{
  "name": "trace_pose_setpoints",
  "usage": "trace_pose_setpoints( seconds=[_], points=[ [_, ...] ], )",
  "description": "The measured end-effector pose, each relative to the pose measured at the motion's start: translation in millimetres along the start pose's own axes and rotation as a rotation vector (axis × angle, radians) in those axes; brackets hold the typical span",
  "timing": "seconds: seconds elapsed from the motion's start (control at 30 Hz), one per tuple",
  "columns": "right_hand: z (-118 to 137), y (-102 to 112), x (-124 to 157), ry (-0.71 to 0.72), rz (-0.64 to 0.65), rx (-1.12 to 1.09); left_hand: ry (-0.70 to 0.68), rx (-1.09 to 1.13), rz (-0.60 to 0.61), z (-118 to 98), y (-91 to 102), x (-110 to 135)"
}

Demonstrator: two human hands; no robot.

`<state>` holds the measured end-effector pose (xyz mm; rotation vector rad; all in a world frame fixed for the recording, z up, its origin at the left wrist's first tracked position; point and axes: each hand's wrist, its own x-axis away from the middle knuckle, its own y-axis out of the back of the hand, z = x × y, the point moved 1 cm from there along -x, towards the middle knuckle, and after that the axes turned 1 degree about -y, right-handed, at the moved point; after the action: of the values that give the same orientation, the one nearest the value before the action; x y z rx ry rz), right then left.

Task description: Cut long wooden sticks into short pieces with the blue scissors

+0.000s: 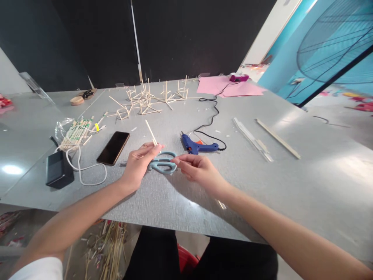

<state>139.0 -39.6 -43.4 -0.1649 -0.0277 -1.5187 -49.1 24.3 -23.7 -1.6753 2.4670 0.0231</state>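
My left hand (pixel 140 161) is closed, with thin wooden sticks (pixel 150 131) pinched between thumb and fingers and pointing up and away. Under and beside it are scissors (pixel 163 164) with light blue handles, their blade tip showing to the left of the hand. My right hand (pixel 196 169) has thumb and fingers pressed together at the right end of the scissor handles; whether it grips them or something small, I cannot make out. Just beyond it, a blue glue gun (pixel 199 146) lies on its side, its black cord running back.
Joined stick frames (pixel 145 101) stand at the back. On the left are a phone (pixel 113 147), a black power adapter (pixel 60 170) with white cable, and bundled sticks (pixel 77 132). Glue sticks (pixel 252 139) and a wooden strip (pixel 278 139) lie right; pink paper (pixel 224 87) behind.
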Motion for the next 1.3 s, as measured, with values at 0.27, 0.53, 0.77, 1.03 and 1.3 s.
trace_pose_setpoints(
  seconds=[0.27,0.53,0.77,1.03,1.3],
  points=[
    [1,-9,6,-0.058,0.155,-0.119,0.093,-0.006,0.207,4,-9.5,9],
    [-5,-6,5,-0.102,0.161,-0.140,0.096,-0.011,0.257,6,-11.0,10],
    [-1,-8,7,-0.114,0.189,-0.175,-0.007,-0.087,0.266,4,-11.1,11],
    [-2,-5,8,-0.043,0.221,-0.013,-0.102,-0.163,0.252,6,-10.7,13],
    [-4,-15,21,0.232,0.409,0.519,0.103,-0.034,0.148,5,-6.3,5]
  ],
)
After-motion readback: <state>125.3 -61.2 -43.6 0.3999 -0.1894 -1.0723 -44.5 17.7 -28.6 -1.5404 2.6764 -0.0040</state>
